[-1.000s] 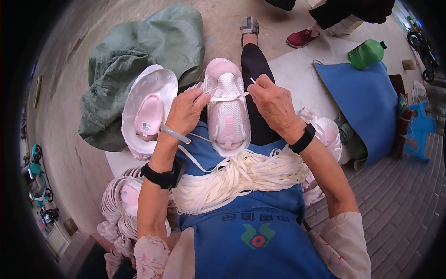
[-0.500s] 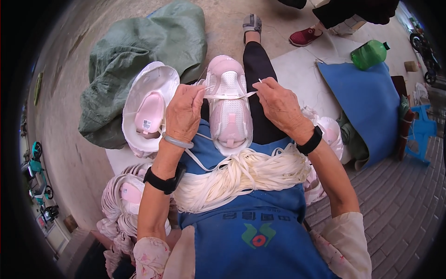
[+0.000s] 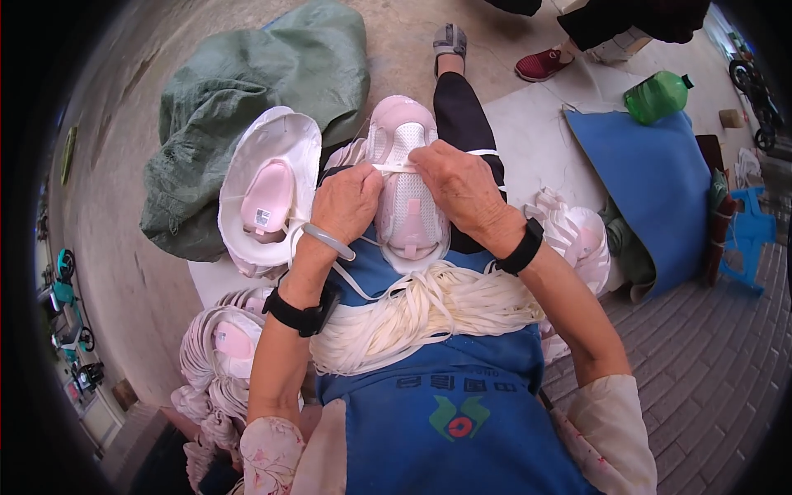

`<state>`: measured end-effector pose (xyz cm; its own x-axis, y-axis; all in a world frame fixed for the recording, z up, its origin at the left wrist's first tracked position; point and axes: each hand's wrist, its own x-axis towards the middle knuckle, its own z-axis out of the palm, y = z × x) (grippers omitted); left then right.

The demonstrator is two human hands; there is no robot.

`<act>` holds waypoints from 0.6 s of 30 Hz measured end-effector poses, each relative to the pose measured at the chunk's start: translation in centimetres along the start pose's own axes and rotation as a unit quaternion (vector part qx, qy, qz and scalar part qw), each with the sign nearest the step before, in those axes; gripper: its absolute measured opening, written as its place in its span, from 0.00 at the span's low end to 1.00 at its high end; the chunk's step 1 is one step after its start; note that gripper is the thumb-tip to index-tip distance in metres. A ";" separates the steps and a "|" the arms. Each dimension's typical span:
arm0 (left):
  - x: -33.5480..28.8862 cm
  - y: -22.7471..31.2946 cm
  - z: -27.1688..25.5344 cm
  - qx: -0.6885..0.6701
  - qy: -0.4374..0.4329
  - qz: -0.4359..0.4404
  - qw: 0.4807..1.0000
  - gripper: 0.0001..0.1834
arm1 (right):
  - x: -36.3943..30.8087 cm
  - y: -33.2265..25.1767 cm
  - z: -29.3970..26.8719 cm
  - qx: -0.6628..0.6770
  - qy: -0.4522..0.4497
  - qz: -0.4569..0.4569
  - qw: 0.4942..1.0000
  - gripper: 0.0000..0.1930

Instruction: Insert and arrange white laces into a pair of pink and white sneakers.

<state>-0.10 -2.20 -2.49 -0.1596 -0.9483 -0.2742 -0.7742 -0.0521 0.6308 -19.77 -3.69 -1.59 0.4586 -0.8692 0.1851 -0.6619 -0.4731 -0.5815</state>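
A pink and white shoe upper point(image 3: 406, 216) rests on my lap, toe pointing away. My left hand point(image 3: 348, 200) and my right hand point(image 3: 459, 186) sit close together on top of it, each pinching a white lace point(image 3: 394, 167) stretched across the shoe between them. A thick bundle of white laces point(image 3: 421, 313) lies across my blue apron point(image 3: 445, 396) just below the shoe. One loose lace point(image 3: 351, 280) hangs past my left wrist.
A stack of pink and white uppers point(image 3: 268, 194) sits to the left, more point(image 3: 223, 355) pile at the lower left and at the right point(image 3: 582, 235). A green sack point(image 3: 247, 91) lies beyond. A blue mat point(image 3: 660, 181), a green bottle point(image 3: 656, 95) and another person's red shoe point(image 3: 540, 64) are at the upper right.
Both hands have drawn closer together over the shoe, shortening the stretch of lace between them. The shoe stays in place on my lap.
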 end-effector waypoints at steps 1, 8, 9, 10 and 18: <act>0.4 -0.4 0.0 0.000 0.000 -0.001 1.000 0.16 | -0.1 0.5 0.0 0.001 -0.001 0.000 1.000 0.04; 1.3 0.2 -0.5 -0.132 -0.053 -0.045 0.989 0.17 | -2.4 2.0 -1.4 0.094 -0.019 0.052 0.994 0.07; 1.3 0.6 -0.6 -0.176 -0.067 -0.102 0.977 0.18 | -2.4 2.2 -1.1 0.079 -0.011 0.055 0.995 0.08; 1.4 0.3 -0.2 -0.184 -0.053 -0.076 0.978 0.18 | -2.4 2.4 -0.9 0.064 -0.004 0.058 0.996 0.08; 1.1 -2.2 2.5 -0.088 0.084 0.059 0.991 0.14 | -1.4 3.1 0.0 0.063 -0.014 0.058 0.996 0.08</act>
<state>-0.10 -2.32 -6.01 -0.1273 -0.9889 -0.0768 -0.6359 0.0220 0.7715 -22.43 -3.91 -3.66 0.4007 -0.9118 0.0903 -0.6329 -0.3467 -0.6923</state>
